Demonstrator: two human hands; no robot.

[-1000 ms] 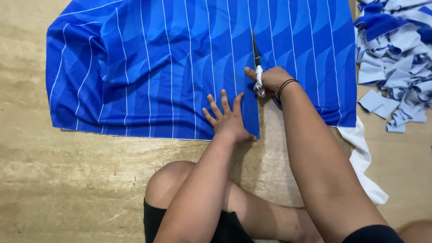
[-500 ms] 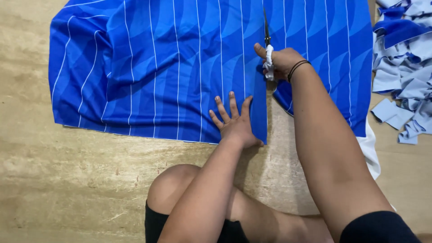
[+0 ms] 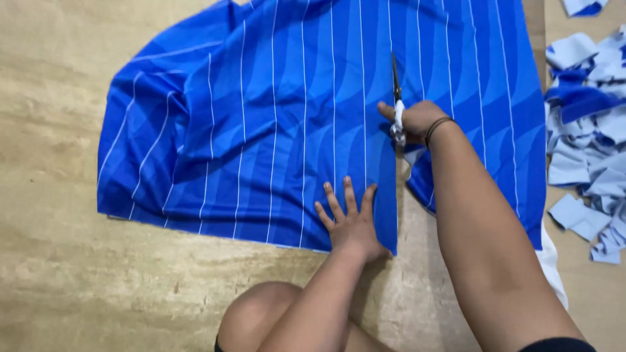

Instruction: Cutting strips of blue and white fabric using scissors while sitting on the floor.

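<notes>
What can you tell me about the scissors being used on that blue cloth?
The scissors are slim, with dark metal blades pointing away from the person, lying along a white stripe of the blue striped fabric. Their handles look wrapped in white tape or cloth. The right hand grips those handles, hiding most of them. Behind the blades a straight cut runs back to the fabric's near edge. Whether the blades are open or closed cannot be told.

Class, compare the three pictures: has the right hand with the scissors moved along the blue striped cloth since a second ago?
Yes. The right hand with the scissors has advanced up the blue cloth, farther from the cloth's near edge and the flat left hand.
</notes>
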